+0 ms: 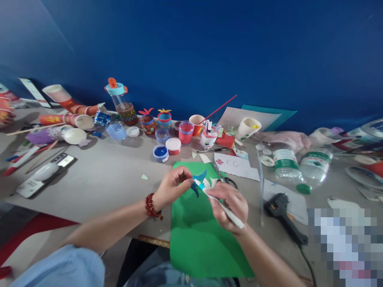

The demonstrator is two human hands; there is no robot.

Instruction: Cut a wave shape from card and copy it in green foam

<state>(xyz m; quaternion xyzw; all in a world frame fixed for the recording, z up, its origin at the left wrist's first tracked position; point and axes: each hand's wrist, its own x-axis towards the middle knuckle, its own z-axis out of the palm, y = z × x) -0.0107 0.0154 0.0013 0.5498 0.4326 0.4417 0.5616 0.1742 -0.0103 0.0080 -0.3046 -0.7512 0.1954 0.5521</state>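
My left hand [176,184], with a red bead bracelet [152,206] at the wrist, pinches a small blue cutout [200,175] with curved, pointed ends. In my right hand [229,203] is a white marker [227,213] with a light blue band, held like a pen. Its tip meets the cutout close to my left fingertips; whether it touches is too small to tell. Both hands are above a green sheet [206,239]. Scissors [230,182] lie partly hidden behind my right hand, beside white and green paper scraps.
Paint pots [160,153], decorated cups [148,124] and a drinking bottle [125,105] line the back by a blue wall [191,52]. On the right are plastic bottles [287,163] and a glue gun [284,215] with its cord. A phone [46,175] lies left.
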